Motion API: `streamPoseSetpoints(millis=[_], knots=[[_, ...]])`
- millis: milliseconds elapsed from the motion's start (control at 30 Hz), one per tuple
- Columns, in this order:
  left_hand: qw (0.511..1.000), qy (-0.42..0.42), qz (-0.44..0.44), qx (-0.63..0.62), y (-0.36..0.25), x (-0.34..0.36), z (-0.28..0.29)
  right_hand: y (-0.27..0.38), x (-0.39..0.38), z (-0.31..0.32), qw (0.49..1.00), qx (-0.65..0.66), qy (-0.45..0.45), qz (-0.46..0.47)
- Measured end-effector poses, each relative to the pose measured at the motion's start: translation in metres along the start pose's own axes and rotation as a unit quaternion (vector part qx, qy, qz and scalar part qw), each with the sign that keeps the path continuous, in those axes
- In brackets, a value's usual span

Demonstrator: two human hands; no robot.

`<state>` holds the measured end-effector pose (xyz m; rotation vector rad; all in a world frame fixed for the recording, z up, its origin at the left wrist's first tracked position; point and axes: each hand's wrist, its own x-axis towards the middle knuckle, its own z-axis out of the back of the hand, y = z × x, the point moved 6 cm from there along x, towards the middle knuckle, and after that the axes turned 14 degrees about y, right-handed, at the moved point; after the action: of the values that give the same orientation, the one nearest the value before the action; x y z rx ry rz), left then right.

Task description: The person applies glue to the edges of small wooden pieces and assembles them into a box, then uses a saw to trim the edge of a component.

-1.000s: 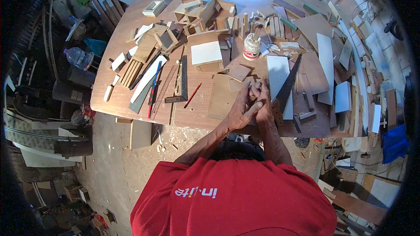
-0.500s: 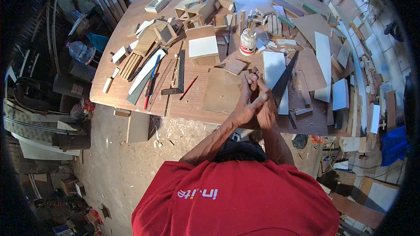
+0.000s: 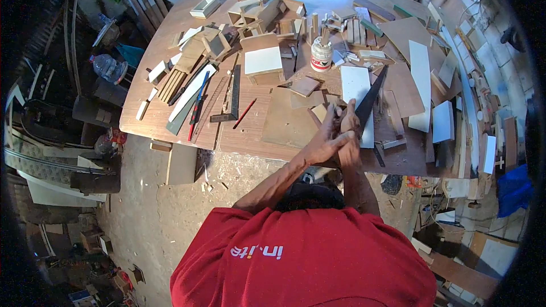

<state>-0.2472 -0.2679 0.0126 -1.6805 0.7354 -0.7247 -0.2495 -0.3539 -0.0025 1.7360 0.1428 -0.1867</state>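
My left hand [image 3: 326,143] and my right hand [image 3: 349,128] are close together over the front of the worktable, fingers curled inward. Whatever lies between the fingers is too small and shaded to make out. Left of them, a brown board [image 3: 287,122] lies flat, with a small pale wood piece [image 3: 319,112] on it beside my left fingers. A dark saw blade [image 3: 372,99] slants just right of my right hand, over a white panel [image 3: 354,82]. Farther back stands a white glue jar [image 3: 322,59] with a red label and slim sticks rising at its mouth.
A red pencil [image 3: 245,113], a try square [image 3: 232,105] and a blue-and-red tool [image 3: 198,105] lie to the left. Small wooden boxes [image 3: 263,62] and offcuts crowd the back of the worktable [image 3: 250,146]. Wood scraps line the right side.
Both hands have drawn slightly down toward me, fingers bending in more. The small pale wood piece now shows beside them. Sticks now stand more visibly at the jar's mouth.
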Motion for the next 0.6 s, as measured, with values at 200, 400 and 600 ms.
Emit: streamPoseSetpoints(millis=[200, 400, 600], knots=[[0.982, -0.011, 0.043, 0.184, 0.019, 0.019, 0.009, 0.002, -0.004, -0.021, 0.989, -0.102, -0.032, 0.103], [0.890, -0.044, 0.164, 0.424, 0.017, 0.032, 0.021, -0.006, -0.002, -0.017, 0.978, -0.142, -0.063, 0.140], [0.973, -0.065, 0.083, 0.204, 0.013, 0.038, 0.039, 0.000, 0.000, -0.015, 0.954, -0.295, -0.035, 0.049]])
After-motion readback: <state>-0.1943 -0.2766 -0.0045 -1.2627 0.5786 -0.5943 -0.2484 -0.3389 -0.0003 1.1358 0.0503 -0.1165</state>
